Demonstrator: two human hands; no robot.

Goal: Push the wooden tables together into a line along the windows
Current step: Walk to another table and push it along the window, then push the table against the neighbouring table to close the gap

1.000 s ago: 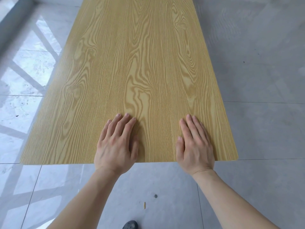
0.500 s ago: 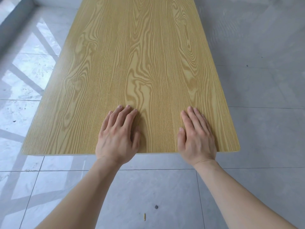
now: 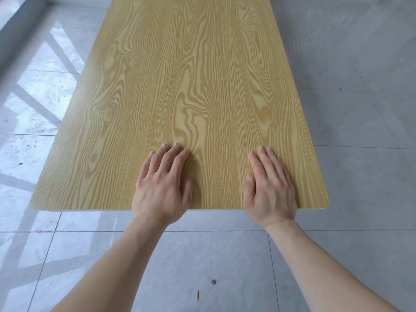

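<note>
A long wooden table (image 3: 191,86) with yellow grain runs away from me up the middle of the view. My left hand (image 3: 162,185) lies flat, palm down, on its near end, left of centre. Palm down as well, my right hand (image 3: 269,188) rests near the right corner. The heels of both hands sit at the near edge. Neither hand holds anything. The table's far end is out of view.
Grey floor tiles (image 3: 360,176) surround the table. Window light falls in bright patches on the floor at the left (image 3: 33,97). A grey wall base (image 3: 13,34) runs along the upper left. A small wooden peg (image 3: 197,295) and a dark spot (image 3: 213,282) lie on the floor between my arms.
The table and my hands have slid forward over the floor; the near edge has moved past a tile joint. The peg and the dark spot now sit farther behind the edge.
</note>
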